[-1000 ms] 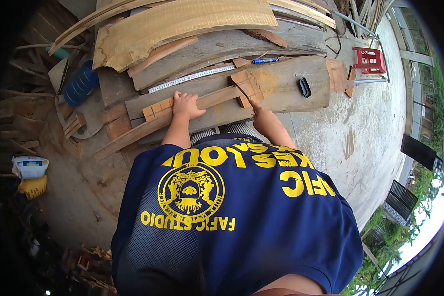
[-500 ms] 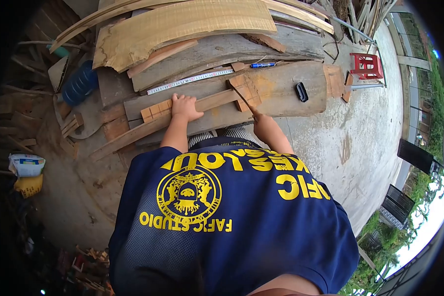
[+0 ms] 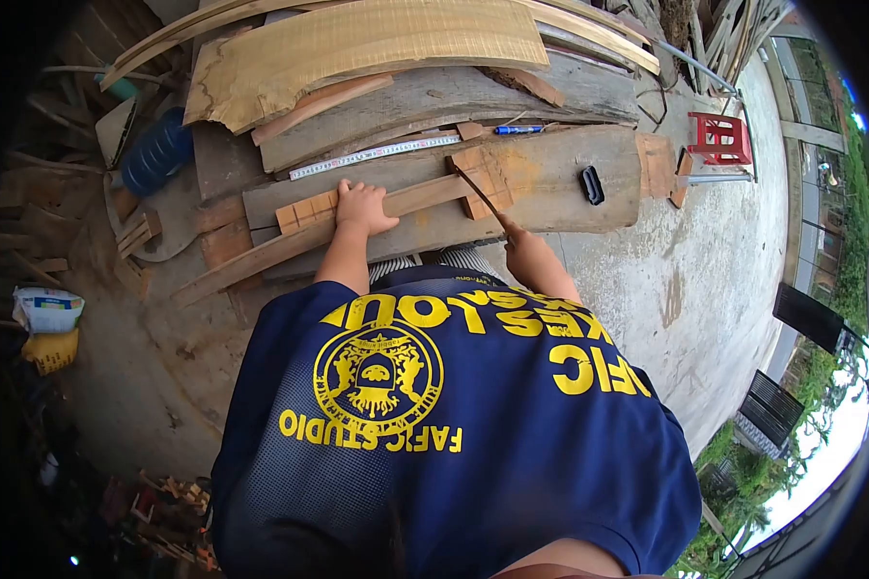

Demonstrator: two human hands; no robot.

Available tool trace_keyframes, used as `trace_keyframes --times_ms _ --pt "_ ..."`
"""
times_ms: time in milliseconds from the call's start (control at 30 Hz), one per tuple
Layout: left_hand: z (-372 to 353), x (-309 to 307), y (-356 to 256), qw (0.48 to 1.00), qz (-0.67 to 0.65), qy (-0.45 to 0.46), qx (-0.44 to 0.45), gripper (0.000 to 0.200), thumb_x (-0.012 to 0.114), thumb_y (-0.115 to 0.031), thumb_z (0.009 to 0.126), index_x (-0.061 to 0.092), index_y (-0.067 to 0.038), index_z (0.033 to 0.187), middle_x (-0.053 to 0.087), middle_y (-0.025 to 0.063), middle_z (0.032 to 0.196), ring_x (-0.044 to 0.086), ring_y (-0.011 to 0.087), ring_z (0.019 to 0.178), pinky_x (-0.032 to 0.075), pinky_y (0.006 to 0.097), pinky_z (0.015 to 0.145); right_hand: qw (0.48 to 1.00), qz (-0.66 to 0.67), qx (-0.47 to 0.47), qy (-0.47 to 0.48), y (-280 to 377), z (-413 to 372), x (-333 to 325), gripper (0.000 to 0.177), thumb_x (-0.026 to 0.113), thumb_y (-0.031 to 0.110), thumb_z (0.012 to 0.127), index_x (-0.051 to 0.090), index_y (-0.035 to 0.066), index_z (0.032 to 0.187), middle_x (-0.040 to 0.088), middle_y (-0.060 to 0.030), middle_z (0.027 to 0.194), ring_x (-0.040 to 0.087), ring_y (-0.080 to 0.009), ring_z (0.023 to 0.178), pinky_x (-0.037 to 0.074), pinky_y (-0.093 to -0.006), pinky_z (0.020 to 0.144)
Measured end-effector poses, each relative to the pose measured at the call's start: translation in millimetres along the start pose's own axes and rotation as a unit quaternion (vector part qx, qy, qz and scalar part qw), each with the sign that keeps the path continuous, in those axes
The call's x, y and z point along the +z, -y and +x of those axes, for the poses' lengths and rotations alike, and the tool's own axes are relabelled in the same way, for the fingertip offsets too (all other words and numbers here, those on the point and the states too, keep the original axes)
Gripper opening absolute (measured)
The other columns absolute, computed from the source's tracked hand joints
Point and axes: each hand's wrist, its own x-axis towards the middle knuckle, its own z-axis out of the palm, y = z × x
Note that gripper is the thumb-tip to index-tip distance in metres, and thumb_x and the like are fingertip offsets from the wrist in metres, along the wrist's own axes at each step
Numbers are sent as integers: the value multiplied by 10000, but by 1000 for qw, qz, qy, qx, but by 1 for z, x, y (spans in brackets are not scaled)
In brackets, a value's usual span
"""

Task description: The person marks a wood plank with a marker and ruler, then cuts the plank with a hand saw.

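My left hand (image 3: 362, 208) presses down on a long wooden strip (image 3: 420, 198), fingers over its far edge and thumb stretched along it. Just beside those fingers lies a row of small wooden blocks (image 3: 304, 212). In my right hand (image 3: 531, 259) is the handle end of a narrow, dark-bladed hand saw (image 3: 480, 190). Its blade slants across the strip's right end, over a flat piece of reddish wood (image 3: 492, 179). All of this rests on a thick weathered plank (image 3: 560, 174).
Beyond the strip lie a tape measure (image 3: 377, 152) and a blue marker (image 3: 518, 129). A black oval object (image 3: 591, 185) sits on the plank's right part. Large boards (image 3: 377, 58) are stacked at the far side. A blue water jug (image 3: 156, 154) stands left, a red stool (image 3: 718, 139) right.
My right hand has drawn back slightly toward my body and to the right with the saw. My left hand stays in place on the strip.
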Motion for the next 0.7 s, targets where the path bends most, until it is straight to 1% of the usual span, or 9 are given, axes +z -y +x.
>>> trace_keyframes --times_ms 67,133,333,533,600,633,700 --pt "0 -4 0 1000 1 8 1 546 652 -515 612 646 -128 997 643 65 1023 539 213 1042 221 441 1000 1000 8 4 -7 -8 22 12 587 422 34 823 372 197 1385 615 -267 984 605 -412 907 476 -489 794" --pt "0 -3 -2 1000 2 15 -2 550 650 -514 612 646 -129 1005 642 63 1027 538 210 1043 223 438 998 999 12 33 5 0 44 18 513 416 70 871 391 188 1370 597 -275 1020 566 -426 973 458 -466 823" --pt "1 4 1 1000 -4 -2 3 550 646 -516 616 646 -130 1008 642 58 1040 533 205 1049 224 437 995 999 0 16 28 -2 0 -14 502 410 73 872 410 201 1357 593 -267 1045 564 -424 985 457 -463 832" --pt "0 0 0 1000 -1 3 6 540 646 -512 617 650 -128 996 644 60 1038 535 207 1045 227 436 990 998 -12 47 32 9 38 3 506 424 80 865 412 205 1355 597 -256 1055 573 -422 971 462 -467 832" --pt "0 -3 1 1000 6 29 0 532 647 -507 637 647 -137 1020 641 57 1057 529 207 1070 208 455 1006 999 -29 29 29 8 28 3 514 427 77 859 408 204 1357 601 -252 1050 577 -418 964 464 -471 829" --pt "1 -2 2 1000 3 30 -4 532 647 -507 637 647 -137 1020 641 57 1057 529 207 1070 208 455 1006 998 -43 17 30 10 21 2 523 430 73 853 403 204 1359 605 -248 1045 581 -415 958 465 -475 827" --pt "0 1 2 1000 -9 7 8 526 651 -507 625 649 -124 986 644 66 1036 531 207 1054 223 443 991 997 -52 26 42 9 20 -2 536 436 65 844 397 196 1362 607 -244 1048 584 -411 955 467 -476 830"
